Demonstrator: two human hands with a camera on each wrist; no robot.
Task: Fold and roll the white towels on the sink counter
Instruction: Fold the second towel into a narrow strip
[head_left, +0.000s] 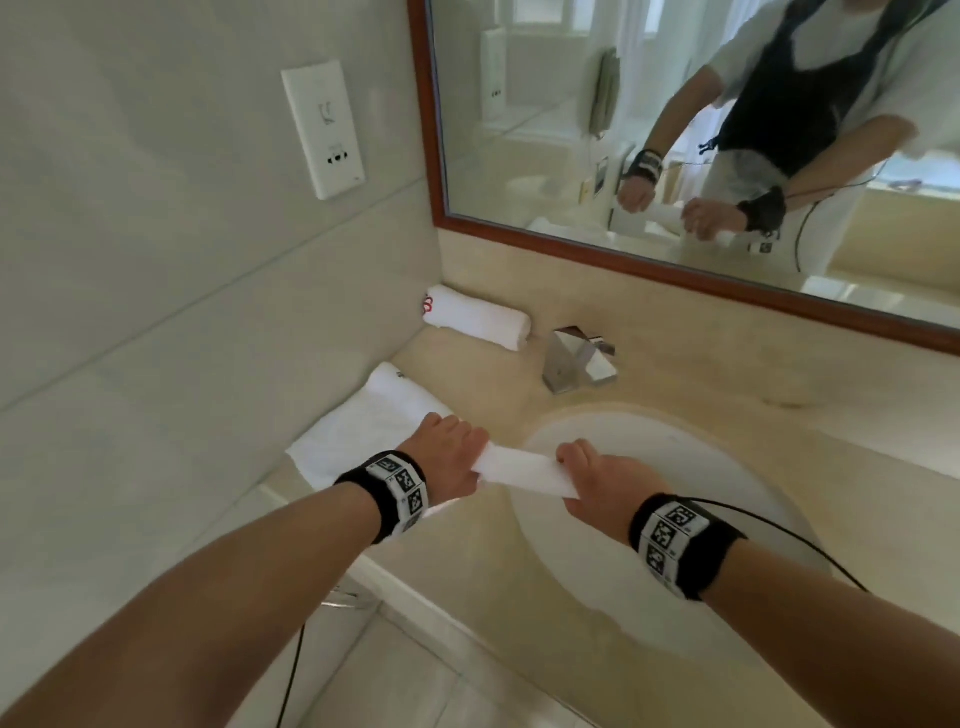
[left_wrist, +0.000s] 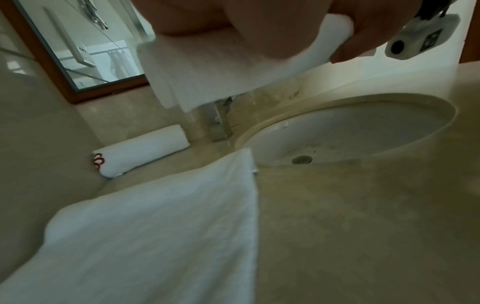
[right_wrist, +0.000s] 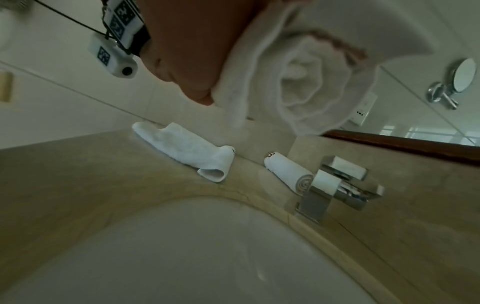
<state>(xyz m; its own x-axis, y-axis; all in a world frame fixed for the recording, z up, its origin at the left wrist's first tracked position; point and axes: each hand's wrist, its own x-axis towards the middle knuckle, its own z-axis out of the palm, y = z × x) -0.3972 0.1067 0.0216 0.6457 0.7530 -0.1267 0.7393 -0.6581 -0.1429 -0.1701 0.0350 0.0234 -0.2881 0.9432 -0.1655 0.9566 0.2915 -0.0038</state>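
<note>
Two hands on one towel. My left hand (head_left: 447, 457) and right hand (head_left: 597, 480) each have fingers curled round an end of the rolled towel (head_left: 522, 470), held in the air above the counter (head_left: 675, 374), over the left rim of the basin (head_left: 701, 467). Right wrist view shows the roll's end as a tight spiral (right_wrist: 309, 82), a loose flap hanging off its left side. Left wrist view shows layered edges of the same towel (left_wrist: 207, 78) hanging below my fingers.

Second roll (head_left: 478, 317) lies at the counter's back left corner, against the back wall, a red mark on its left end. It sits just left of the tap (head_left: 579, 361), not touching it as far as I can tell.

Third towel (head_left: 363, 426) lies along the counter's left edge, beside the side wall, folded into a long strip; its far end is curled over into a loose start of a roll (right_wrist: 215, 170). My left wrist is above its near part.

Mirror (head_left: 675, 130) hangs over the counter's back edge. Socket plate (head_left: 323, 127) on the left wall.
</note>
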